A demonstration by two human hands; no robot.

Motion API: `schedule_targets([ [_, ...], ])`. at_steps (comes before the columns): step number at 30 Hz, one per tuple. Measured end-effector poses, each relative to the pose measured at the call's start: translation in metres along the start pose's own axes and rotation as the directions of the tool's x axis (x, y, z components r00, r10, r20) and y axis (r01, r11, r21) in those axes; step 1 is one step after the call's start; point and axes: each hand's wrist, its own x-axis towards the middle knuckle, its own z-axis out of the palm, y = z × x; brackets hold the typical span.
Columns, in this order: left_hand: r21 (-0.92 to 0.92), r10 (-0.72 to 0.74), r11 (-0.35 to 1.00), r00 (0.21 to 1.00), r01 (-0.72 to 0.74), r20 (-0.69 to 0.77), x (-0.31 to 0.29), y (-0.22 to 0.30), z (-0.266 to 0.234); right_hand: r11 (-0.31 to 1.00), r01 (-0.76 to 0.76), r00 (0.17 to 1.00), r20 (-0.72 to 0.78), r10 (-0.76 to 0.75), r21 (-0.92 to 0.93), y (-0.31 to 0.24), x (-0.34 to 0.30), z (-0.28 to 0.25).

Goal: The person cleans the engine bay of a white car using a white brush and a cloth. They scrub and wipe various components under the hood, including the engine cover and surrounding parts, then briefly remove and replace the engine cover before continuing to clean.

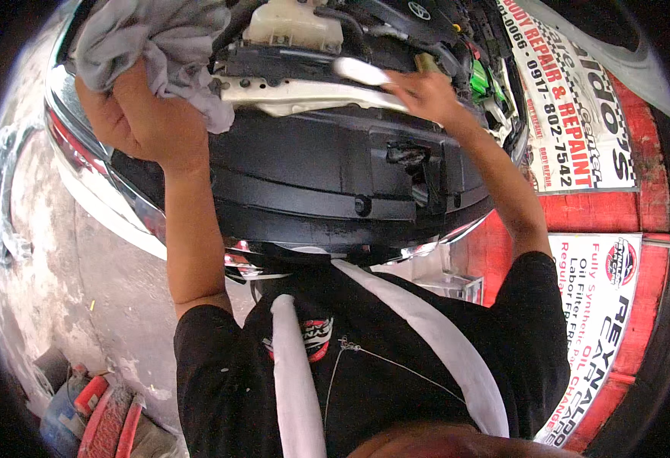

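Observation:
A crumpled grey cloth (151, 42) is bunched in my left hand (140, 118), raised over the left front corner of an open car engine bay. My right hand (426, 98) is closed around a slim white object with a rounded end (360, 72), which sticks out to the left of my fingers. It looks like a handle, but I cannot make out its kind. That hand is over the pale metal crossbar (312, 98) at the front of the bay. Below both hands lies the black plastic cover (297, 164) behind the bumper.
A whitish fluid tank (293, 27) and dark hoses fill the far side of the bay. Bright green parts (481, 79) show at its right. Printed banners (571, 99) hang on a red wall (587, 214) to the right. Red and blue containers (94, 412) stand on the floor, lower left.

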Motion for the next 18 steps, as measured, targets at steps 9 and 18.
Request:
schedule_targets([
  [9, -0.302, 0.049, 0.951, 0.997, -0.064, -0.059, 0.028, -0.014, -0.016, 0.994, 0.077, 0.991, 0.101, -0.085, 0.076, -0.05, 0.112, 0.004],
  [18, -0.359, -0.046, 0.93, 0.995, 0.075, 0.089, 0.022, -0.008, -0.019, 0.97, 0.24, 0.971, -0.012, -0.24, 0.021, -0.122, 0.195, 0.023],
])
